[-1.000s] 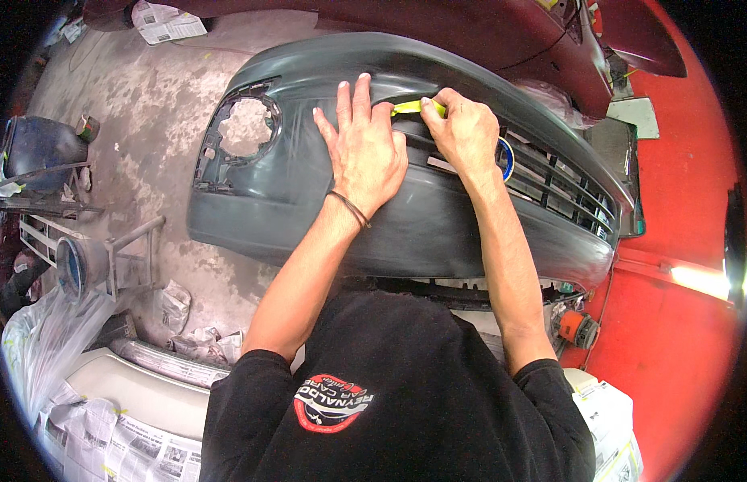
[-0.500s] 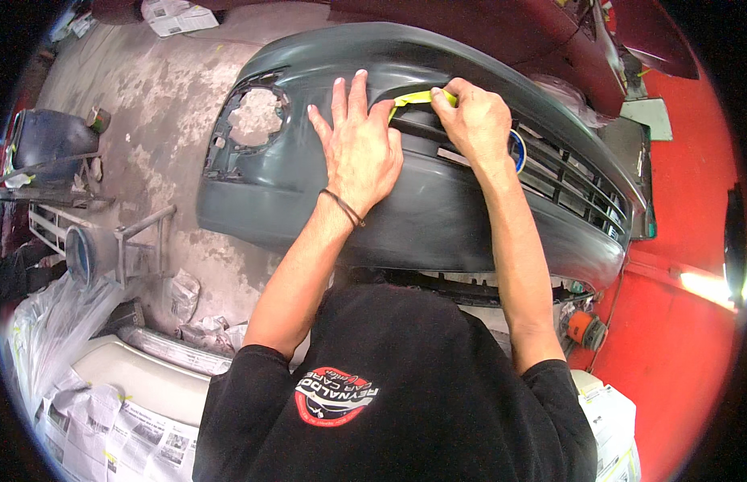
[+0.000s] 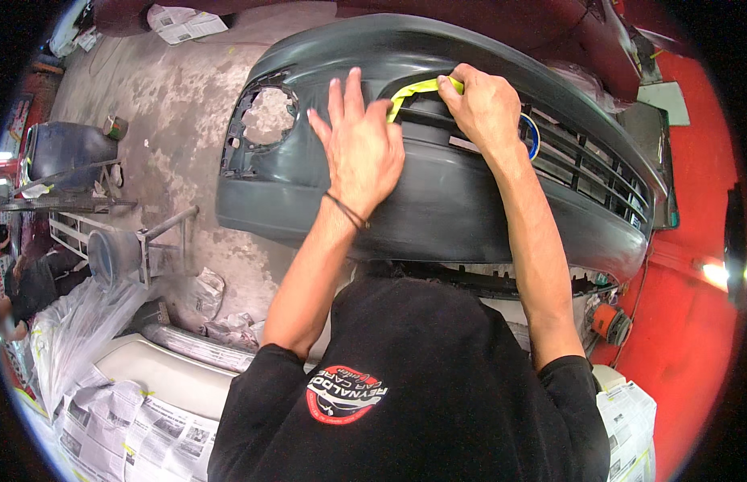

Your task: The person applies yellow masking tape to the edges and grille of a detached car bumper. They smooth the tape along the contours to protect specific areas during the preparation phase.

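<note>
A dark grey car bumper [image 3: 470, 221] lies across the view in front of me. Along the upper left edge of its grille opening runs a strip of yellow masking tape [image 3: 417, 87]. My right hand [image 3: 487, 108] pinches the strip at its right part between thumb and fingers. At the strip's left end, my left hand [image 3: 359, 153] rests over the bumper with several fingers spread. Its index finger bends against the tape, and the thumb is mostly hidden. A blue-rimmed ring [image 3: 535, 138], apparently a tape roll, shows beside my right wrist, partly covered by it.
Black grille slats [image 3: 582, 165] fill the bumper's right side; a round opening [image 3: 269, 116] is at its left. A metal stand [image 3: 168, 221] and a dark bin [image 3: 72, 153] stand left. Newspaper-covered panels [image 3: 172, 438] lie near me. An orange tool [image 3: 610, 323] sits at right.
The view has shifted, so the scene sits slightly further right. My right hand has moved a little up and right from my left, and more of the yellow strip shows between them.
</note>
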The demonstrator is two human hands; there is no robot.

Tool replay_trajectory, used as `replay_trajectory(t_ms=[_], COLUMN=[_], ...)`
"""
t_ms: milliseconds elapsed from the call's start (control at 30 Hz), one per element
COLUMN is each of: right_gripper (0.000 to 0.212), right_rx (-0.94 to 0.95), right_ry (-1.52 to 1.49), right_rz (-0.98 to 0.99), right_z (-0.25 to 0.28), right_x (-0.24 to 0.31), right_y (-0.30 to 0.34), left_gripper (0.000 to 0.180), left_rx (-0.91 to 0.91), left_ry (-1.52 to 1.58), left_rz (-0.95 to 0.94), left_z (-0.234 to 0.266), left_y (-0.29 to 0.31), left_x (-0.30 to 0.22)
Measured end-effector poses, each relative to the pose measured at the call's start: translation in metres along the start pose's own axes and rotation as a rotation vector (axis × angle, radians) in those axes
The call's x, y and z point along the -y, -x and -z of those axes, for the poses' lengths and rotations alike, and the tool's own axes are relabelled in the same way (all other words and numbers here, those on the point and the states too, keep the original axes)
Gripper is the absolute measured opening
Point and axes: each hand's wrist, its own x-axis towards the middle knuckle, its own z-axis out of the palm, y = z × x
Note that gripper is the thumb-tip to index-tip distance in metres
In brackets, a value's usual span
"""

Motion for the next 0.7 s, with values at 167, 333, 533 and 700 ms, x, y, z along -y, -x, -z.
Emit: replay_trajectory(t_ms=[167, 333, 533, 700], right_gripper=[0.043, 0.04, 0.037, 0.039], right_rx=[0.02, 0.004, -0.067, 0.043], right_ry=[-0.004, 0.005, -0.009, -0.016], right_rz=[-0.025, 0.0, 0.053, 0.017], right_z=[0.002, 0.0, -0.002, 0.008], right_x=[0.003, 0.001, -0.002, 0.0], right_y=[-0.002, 0.0, 0.001, 0.004], left_gripper=[0.065, 0.117, 0.109, 0.068], left_rx=[-0.155, 0.101, -0.006, -0.113], left_ry=[-0.051, -0.067, -0.041, 0.07], left_rz=[-0.182, -0.151, -0.184, -0.302], left_z=[-0.019, -0.01, -0.018, -0.022], left_y=[-0.068, -0.108, -0.102, -0.048], left_x=[0.015, 0.014, 0.009, 0.007])
